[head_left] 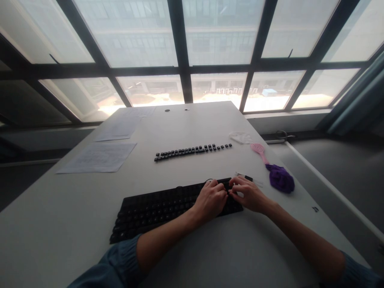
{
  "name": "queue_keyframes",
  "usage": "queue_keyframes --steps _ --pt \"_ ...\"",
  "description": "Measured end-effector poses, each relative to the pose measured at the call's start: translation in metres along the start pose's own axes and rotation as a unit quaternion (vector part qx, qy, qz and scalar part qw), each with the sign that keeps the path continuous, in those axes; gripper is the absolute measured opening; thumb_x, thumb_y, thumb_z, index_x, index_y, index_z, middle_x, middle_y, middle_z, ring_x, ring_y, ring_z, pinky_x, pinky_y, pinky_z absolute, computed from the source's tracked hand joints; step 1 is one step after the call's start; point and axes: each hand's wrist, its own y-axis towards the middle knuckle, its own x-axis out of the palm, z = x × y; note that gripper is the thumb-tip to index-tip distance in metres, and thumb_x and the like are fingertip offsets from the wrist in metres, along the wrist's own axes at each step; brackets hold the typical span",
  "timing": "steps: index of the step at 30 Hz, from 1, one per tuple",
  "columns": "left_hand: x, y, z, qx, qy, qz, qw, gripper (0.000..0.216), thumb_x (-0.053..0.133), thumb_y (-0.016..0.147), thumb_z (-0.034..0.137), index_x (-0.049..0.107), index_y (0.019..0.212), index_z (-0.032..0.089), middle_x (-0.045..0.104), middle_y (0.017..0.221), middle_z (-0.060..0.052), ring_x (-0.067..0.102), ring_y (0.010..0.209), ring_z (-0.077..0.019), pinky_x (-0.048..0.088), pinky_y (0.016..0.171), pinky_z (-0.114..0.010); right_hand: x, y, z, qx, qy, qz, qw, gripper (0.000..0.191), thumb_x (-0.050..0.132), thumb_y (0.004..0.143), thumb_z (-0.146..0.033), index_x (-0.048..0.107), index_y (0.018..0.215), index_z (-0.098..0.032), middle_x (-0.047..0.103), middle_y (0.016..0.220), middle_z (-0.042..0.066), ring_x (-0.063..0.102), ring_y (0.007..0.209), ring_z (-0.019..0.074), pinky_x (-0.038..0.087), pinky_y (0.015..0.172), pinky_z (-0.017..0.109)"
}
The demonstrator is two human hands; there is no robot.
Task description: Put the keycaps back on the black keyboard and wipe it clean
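A black keyboard (159,208) lies slightly slanted on the white table. Over its right end, my left hand (211,199) is closed, with curled fingers pressed against the keys. Just beside it, my right hand (249,195) has its thumb and fingers pinched together at the keyboard's right edge. Whatever sits between the fingertips of either hand is too small or hidden to name. Behind the keyboard, small black keycaps (192,151) stand in two uneven rows. A small tool with a black handle (248,178) and thin metal wires lies just past my right hand.
Printed paper sheets (97,158) lie on the left of the table (180,126). On the right are a clear plastic bag (241,138), a pink hairbrush (258,149) and a bunched purple cloth (280,179). A small dark piece (315,209) rests near the right edge. Windows rise behind.
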Motion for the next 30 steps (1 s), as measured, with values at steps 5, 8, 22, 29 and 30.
queue_keyframes --steps 5,8,22,29,30 --pt "-0.004 0.003 0.002 -0.011 0.002 -0.011 1.0 0.019 0.056 0.097 0.022 0.071 0.087 0.018 0.068 0.092 -0.008 0.057 0.093 -0.023 0.048 0.088 -0.039 0.001 0.0 -0.001 0.012 0.005 0.002 1.0 0.013 0.062 0.092 -0.018 0.068 0.081 -0.023 0.067 0.104 0.006 0.06 0.096 0.0222 0.05 0.084 0.038" --pt "-0.01 0.003 0.003 -0.033 -0.031 -0.024 0.999 0.013 0.06 0.095 0.023 0.071 0.089 0.018 0.069 0.097 -0.008 0.059 0.095 -0.0228 0.049 0.09 -0.038 0.0 0.001 -0.005 0.015 0.035 0.011 0.999 0.013 0.063 0.092 -0.018 0.067 0.081 -0.022 0.069 0.102 0.006 0.061 0.097 0.0221 0.051 0.087 0.039" --pt "-0.054 0.122 -0.075 -0.174 -0.02 0.035 0.984 0.022 0.067 0.091 0.028 0.076 0.11 0.021 0.076 0.109 -0.007 0.06 0.112 -0.0269 0.048 0.099 -0.039 -0.045 0.091 0.089 0.205 -0.051 0.149 0.966 0.014 0.063 0.089 -0.019 0.074 0.097 -0.018 0.075 0.094 0.009 0.068 0.082 0.0211 0.052 0.08 0.033" --pt "-0.005 0.19 -0.105 -0.221 0.024 0.011 0.975 0.022 0.068 0.091 0.03 0.077 0.109 0.021 0.075 0.102 -0.011 0.058 0.115 -0.027 0.047 0.1 -0.037 -0.031 0.138 0.138 0.252 -0.103 0.09 0.958 0.018 0.066 0.089 -0.015 0.076 0.104 -0.016 0.075 0.104 0.014 0.069 0.099 0.0248 0.049 0.092 0.035" --pt "0.002 0.195 -0.108 -0.222 0.028 0.007 0.975 0.022 0.068 0.091 0.031 0.078 0.108 0.021 0.075 0.101 -0.011 0.058 0.115 -0.0273 0.047 0.1 -0.037 -0.028 0.141 0.142 0.251 -0.105 0.082 0.959 0.018 0.066 0.088 -0.015 0.076 0.103 -0.016 0.075 0.104 0.014 0.069 0.1 0.0248 0.049 0.092 0.035"
